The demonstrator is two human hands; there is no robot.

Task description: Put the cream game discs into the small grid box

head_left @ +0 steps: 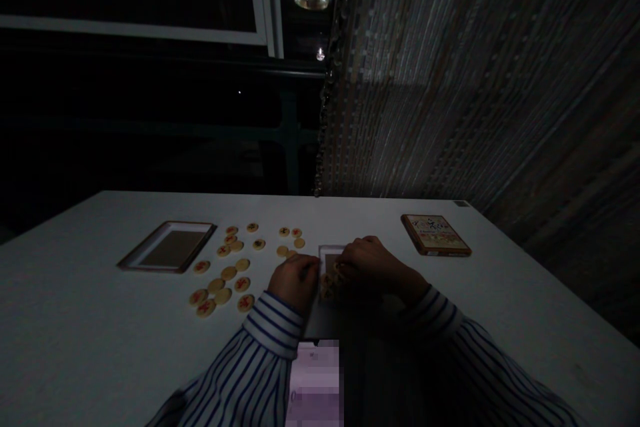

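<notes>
Both my hands rest at a small open box [331,255] in the middle of the white table [100,333]. My left hand [295,280] grips the box's left edge with curled fingers. My right hand [367,261] is closed over round pale game pieces [330,283] lying in the box. Several more round pieces [227,273] with red or dark marks lie scattered on the table to the left of my left hand. The room is very dark.
An empty shallow tray or box lid [170,247] lies at the left of the pieces. A printed box lid [435,233] lies at the far right of the table. A woven blind [475,80] hangs behind, a dark window [140,27] to the left.
</notes>
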